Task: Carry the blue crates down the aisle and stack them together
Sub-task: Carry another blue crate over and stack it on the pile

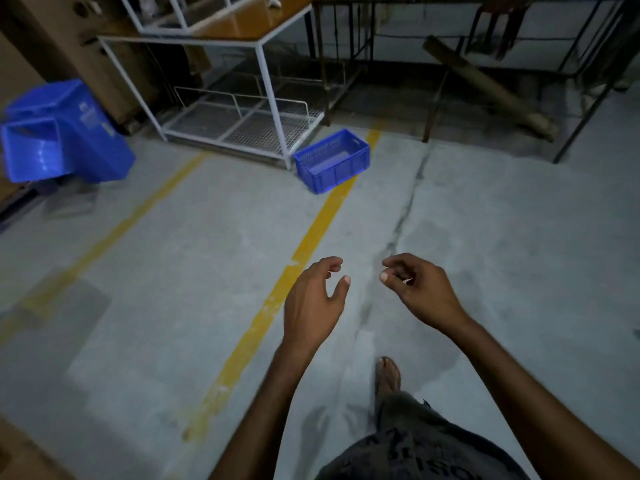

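We hold both hands out in front, empty. Left hand (pixel 317 296) has its fingers loosely curled and thumb apart, gripping nothing. Right hand (pixel 420 289) is half curled too, thumb near the fingertips, nothing in it. One blue crate (pixel 331 160) sits upright on the floor (pixel 485 237) well ahead of our hands, on the far end of a yellow line (pixel 277 306), just beside the front corner of a white metal rack (pixel 242 98). More blue crates (pixel 62 136) lie tipped over in a pile at the far left, well apart from both hands. One sandalled foot (pixel 388 374) shows below.
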Demonstrator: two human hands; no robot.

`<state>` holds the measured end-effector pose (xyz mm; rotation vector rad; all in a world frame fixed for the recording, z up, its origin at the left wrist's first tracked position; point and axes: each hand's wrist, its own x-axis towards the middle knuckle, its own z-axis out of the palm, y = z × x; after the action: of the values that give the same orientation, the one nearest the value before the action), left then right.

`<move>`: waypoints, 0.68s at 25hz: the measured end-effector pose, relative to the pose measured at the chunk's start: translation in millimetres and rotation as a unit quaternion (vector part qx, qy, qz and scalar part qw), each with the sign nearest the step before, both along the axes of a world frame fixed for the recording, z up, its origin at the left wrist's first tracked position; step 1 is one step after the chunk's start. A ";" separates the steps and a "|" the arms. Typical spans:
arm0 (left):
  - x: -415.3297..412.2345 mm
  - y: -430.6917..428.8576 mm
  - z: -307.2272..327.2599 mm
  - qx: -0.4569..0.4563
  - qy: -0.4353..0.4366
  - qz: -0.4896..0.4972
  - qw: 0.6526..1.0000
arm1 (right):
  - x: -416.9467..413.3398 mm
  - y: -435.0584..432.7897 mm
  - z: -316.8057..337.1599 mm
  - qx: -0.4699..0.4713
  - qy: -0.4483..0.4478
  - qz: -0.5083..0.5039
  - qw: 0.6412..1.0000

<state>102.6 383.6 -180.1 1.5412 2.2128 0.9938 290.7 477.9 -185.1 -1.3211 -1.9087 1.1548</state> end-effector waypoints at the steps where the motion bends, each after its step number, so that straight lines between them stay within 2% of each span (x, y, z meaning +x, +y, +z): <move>1: -12.6 36.2 -1.3 0.000 0.000 0.007 1.000 | -12.2 39.7 0.4 0.000 -0.006 0.009 1.000; 5: -63.5 164.0 5.7 0.008 -0.018 0.054 0.998 | -63.2 188.8 17.0 0.022 -0.045 0.078 0.996; 8: -101.0 253.4 18.5 0.007 -0.023 0.072 0.997 | -107.3 286.0 24.9 0.021 -0.042 0.107 0.993; 14: -183.6 427.0 1.3 -0.030 -0.024 0.064 0.997 | -198.3 472.4 -2.6 0.016 -0.055 0.110 0.992; 17: -232.9 521.2 -13.4 -0.046 -0.054 0.056 0.996 | -242.6 564.3 -25.2 -0.002 -0.067 0.095 0.993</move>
<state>-130.3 904.8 -193.5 1.3077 2.2563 0.9677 48.1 1042.2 -210.4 -1.2692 -2.1688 1.1858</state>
